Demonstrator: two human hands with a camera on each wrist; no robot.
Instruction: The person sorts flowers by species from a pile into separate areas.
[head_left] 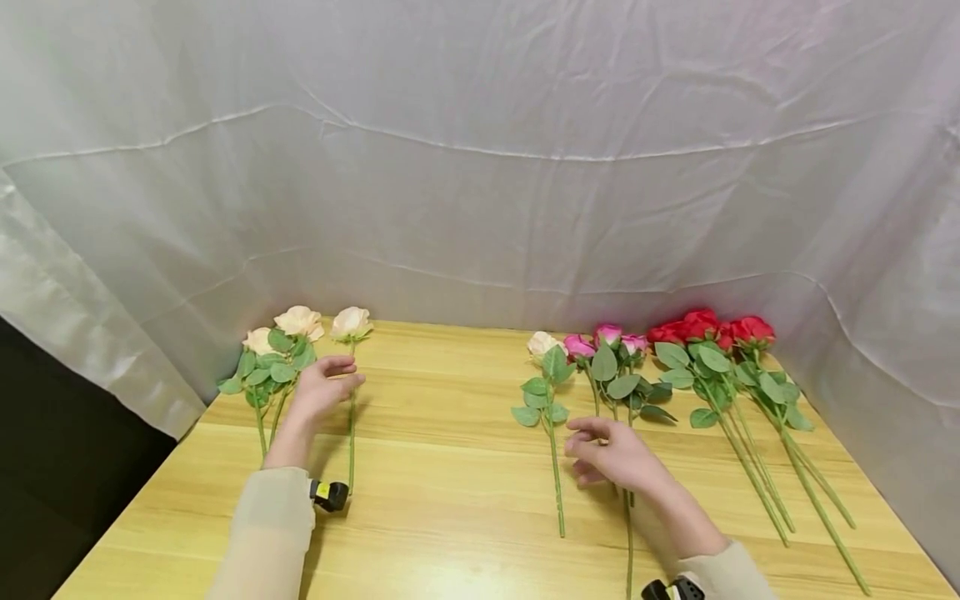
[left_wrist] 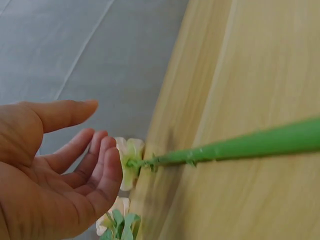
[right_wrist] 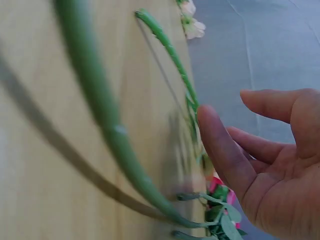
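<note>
My left hand (head_left: 322,390), fingers loosely bent and thumb apart, hovers beside a single cream rose (head_left: 351,325) with a bare green stem. In the left wrist view the palm shows with nothing in it, and the rose's stem (left_wrist: 250,145) runs past the fingertips. Two peach roses (head_left: 298,322) with leaves lie to the left of that hand. My right hand (head_left: 618,457) is over the stems of several pink roses (head_left: 608,335), its thumb and fingers spread and holding nothing. Just left of it lies another cream rose (head_left: 555,442) with leaves.
Several red roses (head_left: 701,325) lie at the right, long stems pointing toward the front right. All the flowers are on a wooden table (head_left: 442,467). Grey cloth (head_left: 480,225) hangs behind the table and along its sides. A dark area (head_left: 67,475) shows beyond the left edge.
</note>
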